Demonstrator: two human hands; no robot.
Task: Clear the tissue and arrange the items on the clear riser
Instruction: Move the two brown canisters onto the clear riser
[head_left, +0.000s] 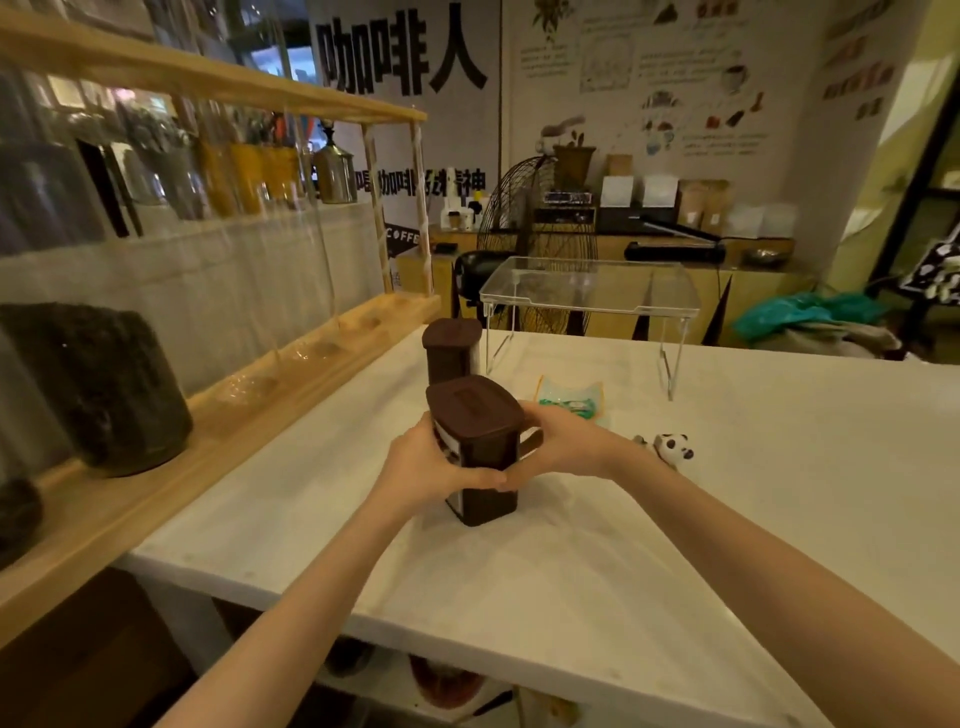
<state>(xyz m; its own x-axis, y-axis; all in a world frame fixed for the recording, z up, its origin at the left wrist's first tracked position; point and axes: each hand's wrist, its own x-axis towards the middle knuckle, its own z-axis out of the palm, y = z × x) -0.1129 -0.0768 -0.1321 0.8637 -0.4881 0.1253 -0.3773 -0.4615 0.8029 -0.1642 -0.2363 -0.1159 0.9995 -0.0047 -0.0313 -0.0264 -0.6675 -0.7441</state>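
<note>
Brown canister stands on the white table, gripped by both the left hand and right hand, clear riser beyond.

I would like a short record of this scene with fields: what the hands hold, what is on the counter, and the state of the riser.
held item: near brown canister, upright, gripped by left hand and right hand
second canister: behind it, beside the riser's left leg
clear riser: top bare
tissue pack: on white counter, in front of riser
panda figurine: right of the hands
</note>
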